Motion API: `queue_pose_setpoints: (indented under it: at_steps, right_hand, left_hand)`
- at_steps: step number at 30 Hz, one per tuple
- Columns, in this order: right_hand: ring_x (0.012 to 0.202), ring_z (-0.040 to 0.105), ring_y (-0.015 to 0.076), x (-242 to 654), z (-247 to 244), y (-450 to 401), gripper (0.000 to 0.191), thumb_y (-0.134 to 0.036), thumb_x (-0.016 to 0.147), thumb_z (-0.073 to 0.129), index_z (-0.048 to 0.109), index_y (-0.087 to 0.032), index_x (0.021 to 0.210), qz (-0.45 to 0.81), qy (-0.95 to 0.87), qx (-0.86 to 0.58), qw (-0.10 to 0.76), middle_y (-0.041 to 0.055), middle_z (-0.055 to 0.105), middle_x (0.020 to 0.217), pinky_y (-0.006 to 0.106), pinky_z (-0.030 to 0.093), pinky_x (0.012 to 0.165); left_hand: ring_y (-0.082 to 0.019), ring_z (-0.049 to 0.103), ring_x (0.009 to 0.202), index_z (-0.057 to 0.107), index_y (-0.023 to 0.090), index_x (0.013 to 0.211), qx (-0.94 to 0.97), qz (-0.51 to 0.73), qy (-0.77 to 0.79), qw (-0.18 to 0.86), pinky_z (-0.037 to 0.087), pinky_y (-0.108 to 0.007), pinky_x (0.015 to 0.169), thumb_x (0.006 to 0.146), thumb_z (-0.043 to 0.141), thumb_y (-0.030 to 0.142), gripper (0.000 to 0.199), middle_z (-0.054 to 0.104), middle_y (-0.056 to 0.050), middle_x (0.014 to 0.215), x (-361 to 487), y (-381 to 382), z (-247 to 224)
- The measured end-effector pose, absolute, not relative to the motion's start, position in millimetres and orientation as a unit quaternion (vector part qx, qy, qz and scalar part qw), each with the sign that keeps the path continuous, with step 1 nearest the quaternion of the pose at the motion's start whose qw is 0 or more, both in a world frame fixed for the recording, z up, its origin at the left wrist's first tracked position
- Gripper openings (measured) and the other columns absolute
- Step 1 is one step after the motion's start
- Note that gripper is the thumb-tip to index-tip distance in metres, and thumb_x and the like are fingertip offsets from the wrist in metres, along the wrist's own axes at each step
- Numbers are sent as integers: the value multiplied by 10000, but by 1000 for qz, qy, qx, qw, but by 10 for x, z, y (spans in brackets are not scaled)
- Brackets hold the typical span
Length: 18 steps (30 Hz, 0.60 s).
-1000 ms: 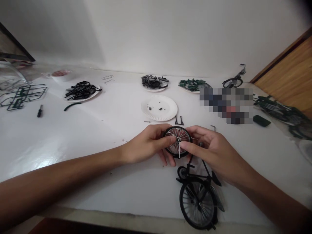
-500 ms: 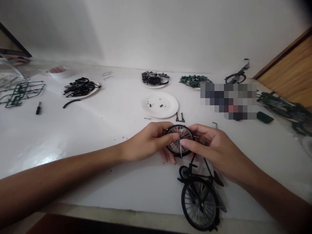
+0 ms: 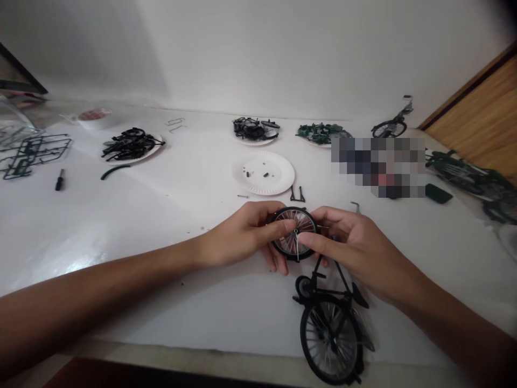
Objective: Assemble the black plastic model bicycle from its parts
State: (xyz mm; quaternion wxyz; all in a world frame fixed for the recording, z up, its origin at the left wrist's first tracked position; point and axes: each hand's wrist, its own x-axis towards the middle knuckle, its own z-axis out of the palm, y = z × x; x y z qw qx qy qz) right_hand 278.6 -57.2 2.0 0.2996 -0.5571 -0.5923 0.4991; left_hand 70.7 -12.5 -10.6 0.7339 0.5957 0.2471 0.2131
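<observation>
Between my hands is the front wheel of a black model bicycle, a spoked wheel with a dark tyre. My left hand grips its left side, thumb near the hub and fingers behind the rim. On the right side, my right hand holds it with the thumb close to the hub; a thin light rod points down from there. The bicycle frame extends from under my right hand toward me, and its rear wheel lies at the table's front edge. How wheel and frame meet is hidden by my right fingers.
A paper plate with tiny parts lies beyond my hands, a small black fork-shaped part beside it. Plates of black parts and green parts stand farther back. A screwdriver lies left; a finished model bicycle stands back right.
The wheel and both hands keep nearly the same pose. The whole view has shifted slightly, with things appearing a little farther left.
</observation>
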Motion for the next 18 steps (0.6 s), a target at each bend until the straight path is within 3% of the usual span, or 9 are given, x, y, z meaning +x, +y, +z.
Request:
queue_pose_setpoints:
  at_steps: [11,18]
  right_hand:
    - [631,556,121,2781,30,-579,263,-451,823,713,638,-209,894,501,-588,-562,296,4,641,802,230,490,530]
    - [615,536,114,2781,16,-578,272,-466,816,728,641,-223,899,493,-597,-562,292,-12,625,782,225,489,527]
  left_hand:
    - [-144,709,606,574,142,1017,590,215,243,739,582,-228,541,984,533,334,199,673,-40,846,720,-130,-94]
    - [-155,709,585,559,145,965,587,226,248,737,585,-244,537,1012,469,331,212,670,-30,763,715,-122,-100]
